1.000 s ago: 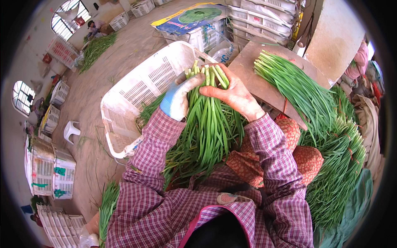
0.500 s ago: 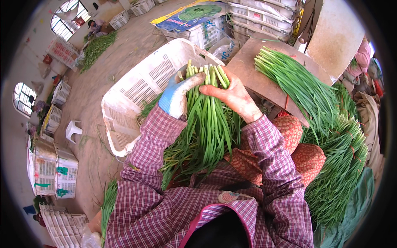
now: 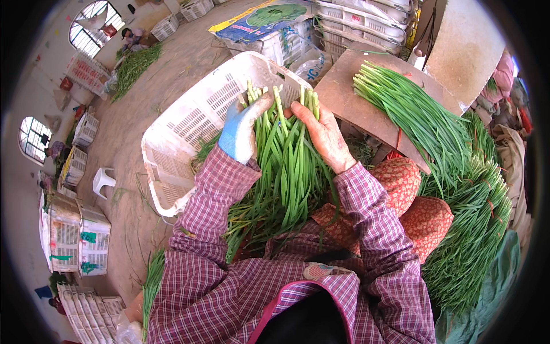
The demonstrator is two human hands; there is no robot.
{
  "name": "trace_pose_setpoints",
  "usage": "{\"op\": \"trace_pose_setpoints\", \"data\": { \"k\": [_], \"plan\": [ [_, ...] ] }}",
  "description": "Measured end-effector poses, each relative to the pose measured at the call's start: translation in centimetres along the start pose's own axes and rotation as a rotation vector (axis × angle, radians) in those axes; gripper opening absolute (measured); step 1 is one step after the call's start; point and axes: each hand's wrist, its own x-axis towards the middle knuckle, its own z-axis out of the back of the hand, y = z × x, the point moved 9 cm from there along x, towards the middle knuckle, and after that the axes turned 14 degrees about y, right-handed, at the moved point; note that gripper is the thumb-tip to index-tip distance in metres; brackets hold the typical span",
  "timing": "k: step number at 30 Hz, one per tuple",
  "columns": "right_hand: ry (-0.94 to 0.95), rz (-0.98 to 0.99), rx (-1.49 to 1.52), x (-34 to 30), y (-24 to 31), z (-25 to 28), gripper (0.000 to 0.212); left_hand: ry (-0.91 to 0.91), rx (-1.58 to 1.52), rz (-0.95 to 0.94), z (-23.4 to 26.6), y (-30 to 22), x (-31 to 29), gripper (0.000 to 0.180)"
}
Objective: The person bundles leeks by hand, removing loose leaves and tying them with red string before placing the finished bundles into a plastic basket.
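Note:
My left hand, in a blue and white glove, is closed around the pale stem ends of some garlic chives. Bare, my right hand grips another part of the same bunch, its thumb across the stems. A gap shows between the two portions at the top, with a few stems standing in it. Long green leaves hang from both hands toward my lap. Behind the bunch stands a white plastic basket, with more greens partly hidden inside.
On the right, a brown board carries a bundle of chives. More tied bundles are heaped below it. White crates are stacked at the back; a white stool stands left. A person sits far off by greens.
My hands have moved apart, splitting the stem ends into two portions. The right hand has turned slightly, and the leaves have spread wider below.

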Motion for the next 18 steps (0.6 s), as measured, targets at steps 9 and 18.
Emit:
{"op": "trace_pose_setpoints", "data": {
  "k": [9,18],
  "plan": [
    [-0.057,0.079,-0.322,0.3,2.7,-0.5,0.028,0.041,0.107,-0.065,0.1,-0.5,0.1,0.038],
    [-0.047,0.062,-0.452,-0.2,4.2,-0.3,0.025,0.076,0.287,-0.012,0.5,-1.8,0.5,0.034]
  ]
}}
